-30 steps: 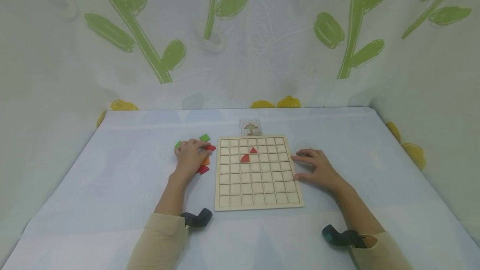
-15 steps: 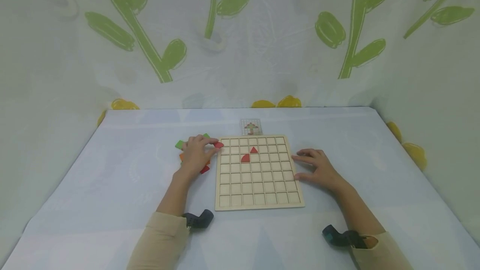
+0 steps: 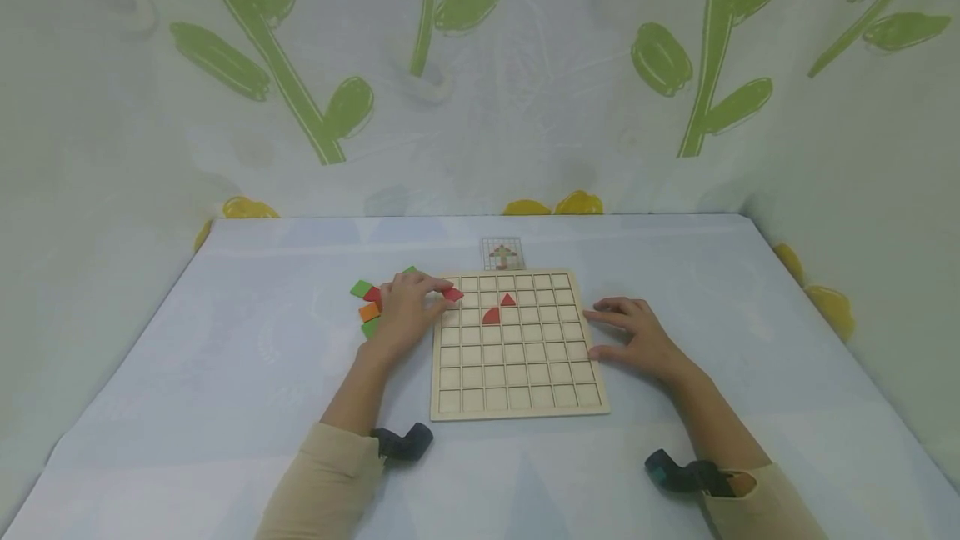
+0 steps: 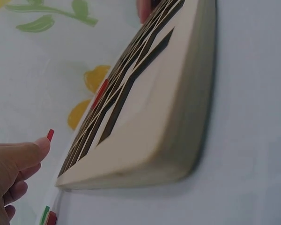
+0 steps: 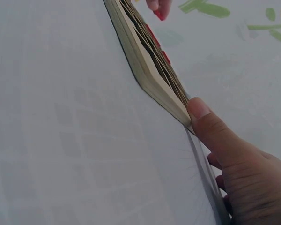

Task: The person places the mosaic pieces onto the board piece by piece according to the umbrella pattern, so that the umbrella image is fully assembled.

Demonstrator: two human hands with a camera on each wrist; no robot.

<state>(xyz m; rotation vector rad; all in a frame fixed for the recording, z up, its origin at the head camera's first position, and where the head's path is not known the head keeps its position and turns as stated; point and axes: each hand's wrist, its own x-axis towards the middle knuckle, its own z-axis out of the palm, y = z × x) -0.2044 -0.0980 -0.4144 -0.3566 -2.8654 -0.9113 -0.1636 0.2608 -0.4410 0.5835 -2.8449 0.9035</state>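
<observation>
In the head view my left hand (image 3: 407, 312) pinches a red tile (image 3: 453, 294) between thumb and fingers, over the upper left squares of a wooden grid board (image 3: 520, 416). The left wrist view shows this red tile (image 4: 50, 135) edge-on, raised off the board. A red triangle tile (image 3: 507, 300) and a red quarter-round tile (image 3: 491, 316) lie in the board's squares. At the board's right edge rests my right hand (image 3: 637, 340), its fingers extended; the thumb touches the rim in the right wrist view.
Left of the board lie loose tiles, among them a green tile (image 3: 361, 288) and an orange tile (image 3: 369, 312), partly hidden by my left hand. Behind the board a small picture card (image 3: 502, 252) shows a gridded figure. Leaf-printed cloth walls surround the table (image 3: 247, 357).
My left hand has moved right from the loose tiles to above the board, carrying the red tile. My right hand has stayed at the board's edge.
</observation>
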